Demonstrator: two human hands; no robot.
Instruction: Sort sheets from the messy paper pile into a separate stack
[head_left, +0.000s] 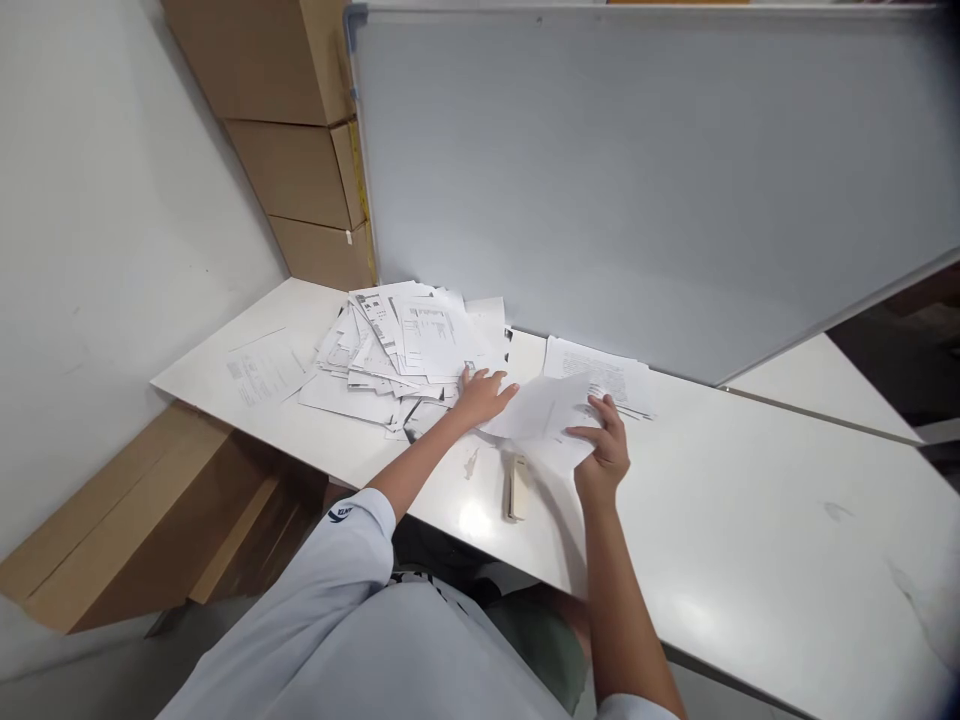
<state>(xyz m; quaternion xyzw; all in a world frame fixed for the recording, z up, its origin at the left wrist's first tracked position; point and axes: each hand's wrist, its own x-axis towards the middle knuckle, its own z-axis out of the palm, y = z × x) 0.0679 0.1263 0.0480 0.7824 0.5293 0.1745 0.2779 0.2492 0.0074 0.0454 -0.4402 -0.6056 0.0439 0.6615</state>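
Observation:
My right hand (606, 450) grips a white sheet of paper (544, 408) by its right side, fingers bent over the edge. The sheet is lifted and tilted above the table, with faint print on it. My left hand (484, 398) has its fingers spread at the right edge of a messy paper pile (435, 335), close to the held sheet's left edge. Behind the sheet lies a smaller stack of printed papers (600, 375), partly covered by it. Below the sheet, a beige oblong object (516, 487) shaped like a stapler rests on the table.
The white table (712, 510) runs along a whiteboard (637, 180) standing at its back. Stacked cardboard boxes (292, 170) rise at the back left. One loose printed sheet (266, 365) lies on the left, and another cardboard box (112, 510) sits below the table's left edge.

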